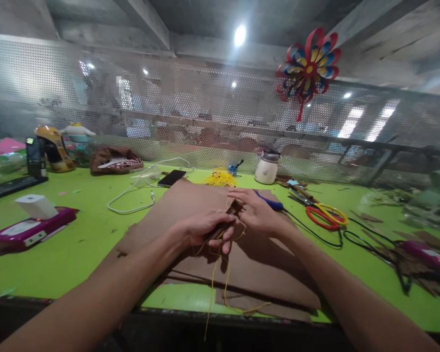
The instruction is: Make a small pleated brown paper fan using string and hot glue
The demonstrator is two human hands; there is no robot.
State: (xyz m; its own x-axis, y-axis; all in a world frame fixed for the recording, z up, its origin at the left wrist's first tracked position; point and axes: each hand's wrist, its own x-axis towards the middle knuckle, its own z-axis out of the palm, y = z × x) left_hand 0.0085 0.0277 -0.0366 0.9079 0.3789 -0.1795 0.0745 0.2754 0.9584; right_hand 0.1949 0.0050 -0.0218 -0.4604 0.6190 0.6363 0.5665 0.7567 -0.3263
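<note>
My left hand is closed around a dark brown bundle of thin folded strips, held at a slant above the brown sheets. Close against the bundle's upper end, my right hand has its fingers bent over the strips. Yellow thread loops around the bundle and passes by the right fingers, which seem to pinch it, though the exact grip is partly hidden. Two loose thread ends hang below the left hand and trail over the sheets towards the table's front edge.
The green table carries a purple power strip, a phone and a white cable. Behind the sheets lie a yellow thread pile and a white jar. Scissors and a blue-handled tool with a black cord are at right.
</note>
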